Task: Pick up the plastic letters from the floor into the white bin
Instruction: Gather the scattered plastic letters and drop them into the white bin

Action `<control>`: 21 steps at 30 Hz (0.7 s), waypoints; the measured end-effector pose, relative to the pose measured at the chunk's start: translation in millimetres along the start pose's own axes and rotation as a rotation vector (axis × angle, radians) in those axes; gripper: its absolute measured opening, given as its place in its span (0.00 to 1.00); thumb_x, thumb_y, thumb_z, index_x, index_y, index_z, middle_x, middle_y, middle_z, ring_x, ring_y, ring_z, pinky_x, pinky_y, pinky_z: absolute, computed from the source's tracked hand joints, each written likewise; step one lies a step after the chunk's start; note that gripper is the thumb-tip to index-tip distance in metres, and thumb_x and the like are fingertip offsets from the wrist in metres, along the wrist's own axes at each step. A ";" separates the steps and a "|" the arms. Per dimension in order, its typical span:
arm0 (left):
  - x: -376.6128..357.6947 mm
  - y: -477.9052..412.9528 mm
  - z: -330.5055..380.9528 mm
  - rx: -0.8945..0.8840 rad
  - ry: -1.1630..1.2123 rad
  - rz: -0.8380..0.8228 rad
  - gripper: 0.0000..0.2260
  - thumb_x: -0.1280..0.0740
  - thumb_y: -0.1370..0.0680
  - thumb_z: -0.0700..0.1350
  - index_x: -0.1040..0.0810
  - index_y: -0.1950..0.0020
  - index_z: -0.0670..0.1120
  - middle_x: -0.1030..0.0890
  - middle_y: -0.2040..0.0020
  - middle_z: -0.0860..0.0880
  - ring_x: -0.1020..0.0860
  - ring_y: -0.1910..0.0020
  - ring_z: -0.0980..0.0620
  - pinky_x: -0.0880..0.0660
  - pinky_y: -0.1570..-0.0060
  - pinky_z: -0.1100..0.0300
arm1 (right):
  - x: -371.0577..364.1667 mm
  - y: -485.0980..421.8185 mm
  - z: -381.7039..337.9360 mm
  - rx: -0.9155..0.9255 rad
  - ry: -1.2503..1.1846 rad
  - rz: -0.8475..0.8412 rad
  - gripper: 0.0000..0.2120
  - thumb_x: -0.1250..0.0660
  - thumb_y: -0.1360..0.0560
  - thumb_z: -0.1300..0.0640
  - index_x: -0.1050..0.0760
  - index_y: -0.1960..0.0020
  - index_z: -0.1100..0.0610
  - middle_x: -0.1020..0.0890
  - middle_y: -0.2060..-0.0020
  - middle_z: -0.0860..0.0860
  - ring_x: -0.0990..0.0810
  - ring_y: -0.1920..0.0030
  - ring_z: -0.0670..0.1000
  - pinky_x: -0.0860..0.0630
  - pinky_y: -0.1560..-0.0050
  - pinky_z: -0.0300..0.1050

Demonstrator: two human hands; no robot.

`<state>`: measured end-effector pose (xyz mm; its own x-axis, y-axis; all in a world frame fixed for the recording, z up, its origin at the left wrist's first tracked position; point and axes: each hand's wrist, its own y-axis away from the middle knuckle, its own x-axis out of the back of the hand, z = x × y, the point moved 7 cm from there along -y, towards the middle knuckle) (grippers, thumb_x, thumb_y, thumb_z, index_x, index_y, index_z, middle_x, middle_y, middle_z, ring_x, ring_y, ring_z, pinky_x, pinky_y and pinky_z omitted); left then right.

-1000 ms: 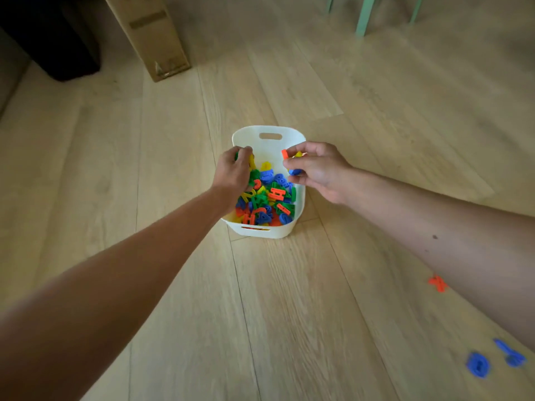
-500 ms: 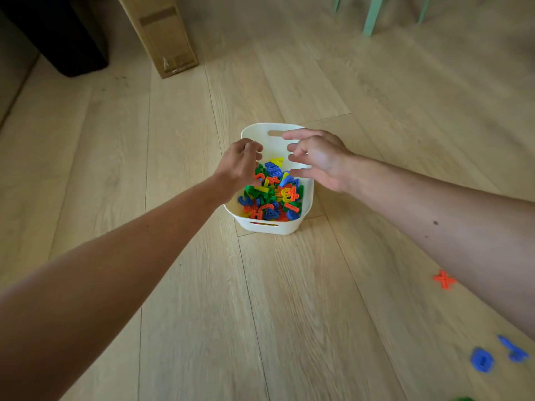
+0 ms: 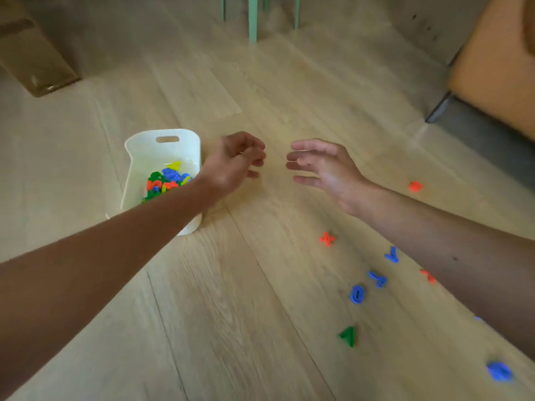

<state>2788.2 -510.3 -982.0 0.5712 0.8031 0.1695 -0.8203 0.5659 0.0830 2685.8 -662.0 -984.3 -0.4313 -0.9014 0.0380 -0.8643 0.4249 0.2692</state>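
A heap of plastic letters (image 3: pixel 166 180) is held in the white bin (image 3: pixel 137 166) at the left, the left hand (image 3: pixel 231 164) and right hand (image 3: pixel 327 169) are kept empty with fingers loosely relaxed, and loose letters (image 3: pixel 357 294) are scattered over the floor (image 3: pixel 231 314) on the right.

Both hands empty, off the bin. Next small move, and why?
Probably lower the right hand toward the red X: it looks like the nearest loose letter, lying flat on the floor with nothing over it. The left hand, also empty, hangs beside the white bin, farther from it.
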 end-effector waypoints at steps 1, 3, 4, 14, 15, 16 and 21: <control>-23.2 -0.7 -1.8 -0.001 -0.021 -0.051 0.08 0.36 0.21 0.35 0.23 0.56 0.46 0.22 0.53 0.39 0.22 0.55 0.47 0.22 0.55 0.50 | 20.3 6.6 6.9 -0.005 -0.014 0.036 0.15 0.39 0.23 0.69 0.22 0.39 0.62 0.17 0.46 0.61 0.17 0.48 0.55 0.20 0.45 0.53; -63.3 -0.7 -9.6 0.001 -0.090 -0.154 0.08 0.35 0.22 0.35 0.23 0.56 0.47 0.21 0.53 0.40 0.22 0.55 0.47 0.22 0.56 0.51 | 57.8 17.7 23.1 -0.016 -0.045 0.104 0.13 0.38 0.22 0.69 0.23 0.40 0.63 0.18 0.49 0.59 0.17 0.51 0.55 0.19 0.51 0.49; -81.9 -0.4 -13.9 0.001 -0.134 -0.204 0.08 0.35 0.22 0.35 0.22 0.56 0.47 0.21 0.54 0.41 0.22 0.56 0.48 0.21 0.57 0.51 | 76.8 22.3 32.7 -0.021 -0.056 0.139 0.12 0.38 0.22 0.68 0.23 0.41 0.63 0.19 0.51 0.59 0.17 0.52 0.54 0.20 0.53 0.47; -177.8 7.6 -77.1 -0.183 -0.887 -0.578 0.17 0.30 0.24 0.51 0.25 0.37 0.49 0.24 0.43 0.48 0.24 0.45 0.49 0.26 0.43 0.56 | 180.1 22.8 119.6 -0.010 -0.043 0.318 0.11 0.36 0.24 0.71 0.23 0.48 0.58 0.19 0.60 0.54 0.18 0.65 0.46 0.22 0.61 0.42; -183.3 9.5 -86.8 -0.200 -0.944 -0.596 0.20 0.30 0.24 0.54 0.27 0.34 0.51 0.26 0.41 0.49 0.26 0.43 0.50 0.28 0.42 0.56 | 186.3 15.5 124.3 -0.007 -0.027 0.348 0.12 0.35 0.25 0.72 0.23 0.49 0.57 0.20 0.61 0.54 0.19 0.66 0.46 0.23 0.63 0.42; -188.3 11.7 -94.9 -0.224 -0.979 -0.609 0.21 0.31 0.24 0.56 0.28 0.33 0.53 0.27 0.40 0.50 0.27 0.42 0.51 0.28 0.42 0.55 | 191.8 6.9 127.4 -0.001 -0.007 0.392 0.13 0.33 0.27 0.72 0.23 0.52 0.55 0.20 0.62 0.53 0.21 0.67 0.46 0.24 0.63 0.44; -208.4 25.2 -106.6 -0.446 -1.021 -0.661 0.06 0.32 0.23 0.49 0.24 0.47 0.54 0.29 0.45 0.53 0.31 0.47 0.54 0.22 0.51 0.53 | 211.1 -43.4 135.3 0.084 0.312 0.516 0.16 0.30 0.36 0.60 0.22 0.50 0.49 0.21 0.57 0.52 0.24 0.59 0.47 0.28 0.53 0.42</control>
<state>2651.6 -643.5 -1119.9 0.4193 -0.0435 0.9068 -0.1995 0.9700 0.1387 2597.2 -859.4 -1118.2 -0.7143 -0.5542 0.4274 -0.5871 0.8069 0.0650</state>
